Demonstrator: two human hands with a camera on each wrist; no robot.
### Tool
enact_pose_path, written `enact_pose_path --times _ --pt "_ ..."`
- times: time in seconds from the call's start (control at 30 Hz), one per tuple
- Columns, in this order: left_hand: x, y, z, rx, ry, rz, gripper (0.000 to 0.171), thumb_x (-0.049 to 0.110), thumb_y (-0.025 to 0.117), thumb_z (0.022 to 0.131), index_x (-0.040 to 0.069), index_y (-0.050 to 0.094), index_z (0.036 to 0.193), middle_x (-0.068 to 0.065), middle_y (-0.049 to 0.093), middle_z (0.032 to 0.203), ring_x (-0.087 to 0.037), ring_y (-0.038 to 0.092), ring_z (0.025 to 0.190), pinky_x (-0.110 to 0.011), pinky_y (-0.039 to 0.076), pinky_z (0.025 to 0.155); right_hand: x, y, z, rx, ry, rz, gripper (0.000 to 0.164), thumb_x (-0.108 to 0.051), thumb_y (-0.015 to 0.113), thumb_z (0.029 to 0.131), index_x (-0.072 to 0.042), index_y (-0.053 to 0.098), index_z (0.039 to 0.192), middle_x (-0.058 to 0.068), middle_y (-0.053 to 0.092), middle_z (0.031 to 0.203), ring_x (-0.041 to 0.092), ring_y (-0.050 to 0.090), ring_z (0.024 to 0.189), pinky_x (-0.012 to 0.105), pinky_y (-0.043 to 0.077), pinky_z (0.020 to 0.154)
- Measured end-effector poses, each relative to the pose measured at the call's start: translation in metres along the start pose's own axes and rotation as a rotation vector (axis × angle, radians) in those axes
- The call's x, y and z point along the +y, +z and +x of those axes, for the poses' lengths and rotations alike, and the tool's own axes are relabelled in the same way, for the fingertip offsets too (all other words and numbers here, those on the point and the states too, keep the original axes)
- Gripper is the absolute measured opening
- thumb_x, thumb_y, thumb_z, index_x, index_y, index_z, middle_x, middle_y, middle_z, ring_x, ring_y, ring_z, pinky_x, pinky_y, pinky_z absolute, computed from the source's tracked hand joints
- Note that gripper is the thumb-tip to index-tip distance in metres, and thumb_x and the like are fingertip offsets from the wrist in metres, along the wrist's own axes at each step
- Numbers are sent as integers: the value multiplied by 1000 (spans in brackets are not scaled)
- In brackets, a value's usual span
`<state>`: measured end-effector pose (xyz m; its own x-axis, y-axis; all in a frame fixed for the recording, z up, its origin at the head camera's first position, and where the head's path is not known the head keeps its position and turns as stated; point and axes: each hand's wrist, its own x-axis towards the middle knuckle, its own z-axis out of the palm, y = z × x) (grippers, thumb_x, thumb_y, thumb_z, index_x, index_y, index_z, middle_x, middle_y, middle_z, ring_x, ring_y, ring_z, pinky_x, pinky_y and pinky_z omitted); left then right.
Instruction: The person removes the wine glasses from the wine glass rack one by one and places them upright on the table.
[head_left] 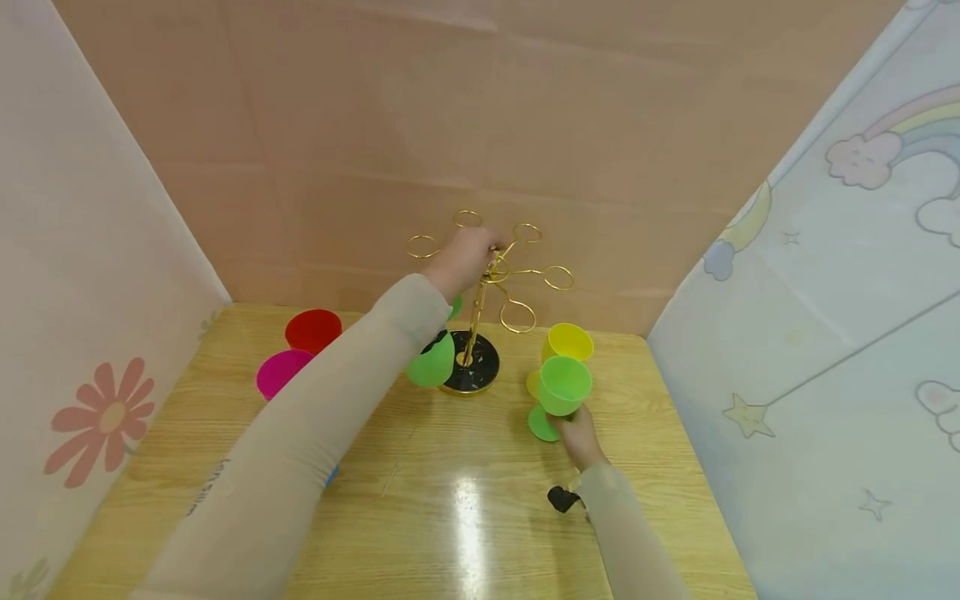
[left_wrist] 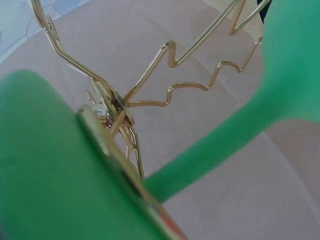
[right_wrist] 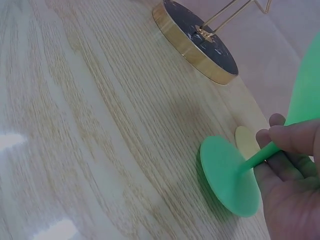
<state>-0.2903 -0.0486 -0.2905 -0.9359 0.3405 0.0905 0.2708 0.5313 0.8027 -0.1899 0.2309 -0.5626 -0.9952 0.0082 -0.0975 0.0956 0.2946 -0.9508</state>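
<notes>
A gold wire goblet rack with looped arms and a round black base stands on the table. At its top, my left hand grips the rack near the hub, the fingertips partly hidden. Below that forearm hangs a green goblet, bowl down; another bit of green shows behind it. In the left wrist view, a green stem passes by a gold ring. My right hand pinches the stem of an upright, slightly tilted green goblet, its foot at the tabletop. Just behind stands a yellow goblet.
On the left of the table stand a red goblet and a magenta goblet, partly covered by my left sleeve. A bit of blue peeks out beside that sleeve. Walls close off the back and both sides.
</notes>
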Motion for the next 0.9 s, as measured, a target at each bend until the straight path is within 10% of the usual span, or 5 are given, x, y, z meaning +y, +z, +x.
enact_pose_path --times 0.17,0.3,0.5,0.7,0.9 --pt "-2 0 0 53 -146 -223 27 20 45 97 11 42 71 2 31 64 -17 24 58 -33 26 59 -1 2 2 3 20 4 44 3 59 97 -2 46 138 20 50 141 37 43 136 59 32 115" --pt "-1 -3 -1 85 -155 -167 28 16 47 91 12 42 64 4 32 56 -15 24 54 -32 24 55 -1 0 4 -7 23 26 45 4 59 97 -2 45 140 20 48 143 37 42 138 58 30 116" --pt "-1 -6 -4 97 -74 9 24 7 48 95 5 71 90 -7 56 75 -17 40 67 -31 36 64 -1 0 6 3 22 34 43 6 56 98 0 44 139 21 48 141 38 43 136 59 32 115" --pt "-2 -5 -6 121 -205 -210 35 21 46 97 11 73 116 -11 60 89 -19 41 66 -37 43 68 3 -1 11 0 -1 31 46 7 56 97 1 44 140 22 47 142 40 42 136 60 33 114" --pt "0 -4 -3 100 -39 208 35 0 45 101 5 71 124 -11 70 120 -23 66 104 -37 53 90 1 -4 9 -2 -13 48 46 7 58 97 2 45 141 23 48 142 38 43 137 58 33 115"
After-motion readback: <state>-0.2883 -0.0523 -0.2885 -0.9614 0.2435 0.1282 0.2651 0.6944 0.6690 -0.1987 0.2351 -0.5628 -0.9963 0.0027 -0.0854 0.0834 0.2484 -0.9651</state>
